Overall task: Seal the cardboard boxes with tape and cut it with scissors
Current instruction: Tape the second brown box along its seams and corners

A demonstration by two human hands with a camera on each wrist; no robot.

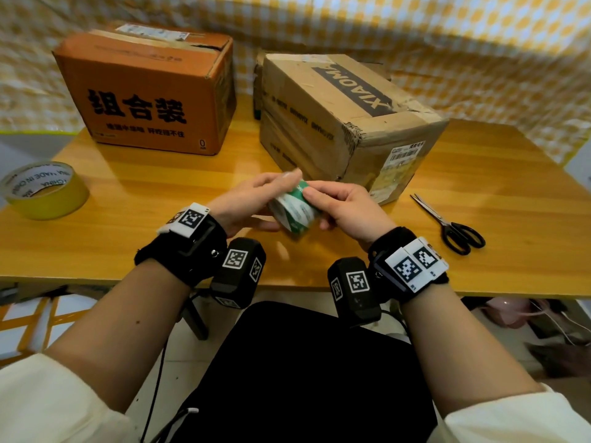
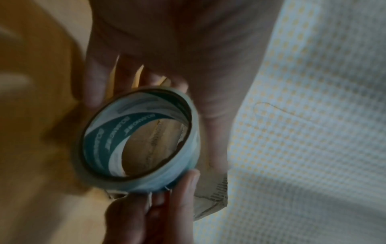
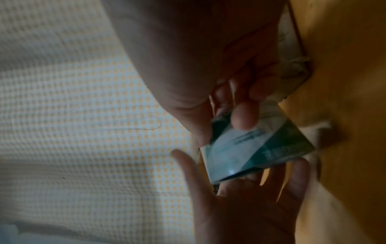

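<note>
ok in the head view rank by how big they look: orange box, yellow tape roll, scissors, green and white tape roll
1. orange box
2. yellow tape roll and scissors: too alike to rank
3. green and white tape roll, partly hidden by both hands

- We sit at a makeshift home packing corner: a glossy wooden table (image 1: 160, 187), backed by draped yellow-checked cloth (image 1: 479, 43).
- Worn cardboard boxes (image 1: 335, 116), cables and clutter on the tiled floor (image 1: 527, 321) suggest a household.

Right hand (image 3: 208, 69) fingers pinch green-white tape roll (image 3: 259, 148).
</note>
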